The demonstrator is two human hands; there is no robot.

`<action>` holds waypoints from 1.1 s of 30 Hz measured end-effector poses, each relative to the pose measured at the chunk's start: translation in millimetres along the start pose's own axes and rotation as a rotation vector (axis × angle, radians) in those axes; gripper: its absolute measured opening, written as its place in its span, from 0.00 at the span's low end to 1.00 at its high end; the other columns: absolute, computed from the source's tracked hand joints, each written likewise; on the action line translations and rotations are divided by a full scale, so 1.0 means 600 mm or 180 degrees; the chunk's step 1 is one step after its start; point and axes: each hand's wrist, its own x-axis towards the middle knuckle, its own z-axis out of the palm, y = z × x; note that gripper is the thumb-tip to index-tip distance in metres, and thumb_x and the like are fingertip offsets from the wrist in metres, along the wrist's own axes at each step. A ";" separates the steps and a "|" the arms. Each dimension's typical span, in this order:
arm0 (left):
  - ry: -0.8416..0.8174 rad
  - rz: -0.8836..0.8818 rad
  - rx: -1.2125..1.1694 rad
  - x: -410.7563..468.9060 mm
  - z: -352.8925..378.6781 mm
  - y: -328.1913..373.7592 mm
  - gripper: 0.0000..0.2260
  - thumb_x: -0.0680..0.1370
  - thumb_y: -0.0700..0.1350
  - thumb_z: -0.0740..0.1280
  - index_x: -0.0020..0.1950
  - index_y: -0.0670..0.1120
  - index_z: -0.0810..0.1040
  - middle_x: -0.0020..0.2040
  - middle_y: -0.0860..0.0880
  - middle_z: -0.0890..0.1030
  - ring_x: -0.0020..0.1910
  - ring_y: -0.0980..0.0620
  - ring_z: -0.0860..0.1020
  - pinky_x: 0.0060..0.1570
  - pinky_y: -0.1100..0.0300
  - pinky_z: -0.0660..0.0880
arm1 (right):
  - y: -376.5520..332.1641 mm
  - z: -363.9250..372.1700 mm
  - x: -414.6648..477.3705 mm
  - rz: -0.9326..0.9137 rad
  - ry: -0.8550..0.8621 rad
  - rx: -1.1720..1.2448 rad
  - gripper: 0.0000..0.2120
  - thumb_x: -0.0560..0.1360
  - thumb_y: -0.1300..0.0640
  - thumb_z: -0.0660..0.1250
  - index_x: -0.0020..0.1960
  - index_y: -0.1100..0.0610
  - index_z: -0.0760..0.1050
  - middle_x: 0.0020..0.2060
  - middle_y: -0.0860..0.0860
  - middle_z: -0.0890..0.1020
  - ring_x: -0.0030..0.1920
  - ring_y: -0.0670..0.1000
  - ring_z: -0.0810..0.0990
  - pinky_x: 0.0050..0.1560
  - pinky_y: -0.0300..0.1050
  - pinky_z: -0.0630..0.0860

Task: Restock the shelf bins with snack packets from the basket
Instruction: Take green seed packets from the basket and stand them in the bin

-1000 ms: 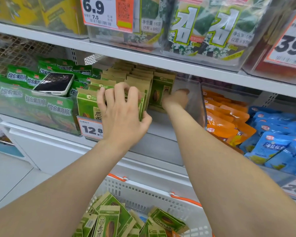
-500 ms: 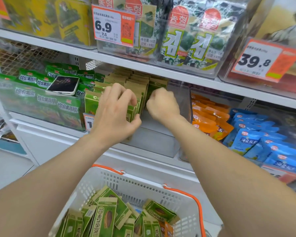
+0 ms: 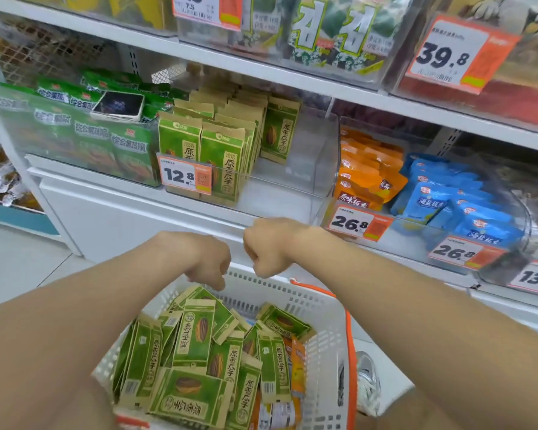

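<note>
Shop shelving fills the view, with clear bins of snacks in a row. Half a second ago both hands were up in the middle bin (image 3: 320, 169), pressing the green packets (image 3: 221, 156) into line; now both have dropped away from the shelf and hang over the white basket (image 3: 323, 308) below. That bin holds upright rows on its left side, while its right half is bare, so I judge one batch is placed and another is needed. The left hand (image 3: 204, 263) has its fingers curled downward, tips just touching the topmost of the loose green packets (image 3: 196, 333) piled in the basket; it pinches nothing yet, as far as I can tell. The right hand (image 3: 266, 248) is balled into a loose fist above the basket's far rim, holding nothing. A phone (image 3: 118, 106) lies on the green bags in the left-hand bin.
</note>
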 end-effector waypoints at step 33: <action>-0.0358 0.0518 0.0948 0.122 0.060 0.088 0.09 0.84 0.49 0.61 0.58 0.47 0.78 0.54 0.47 0.80 0.50 0.46 0.80 0.50 0.51 0.78 | 0.015 0.395 0.050 0.0444 -0.2008 0.0173 0.18 0.80 0.60 0.61 0.69 0.62 0.73 0.73 0.61 0.60 0.58 0.59 0.76 0.62 0.55 0.78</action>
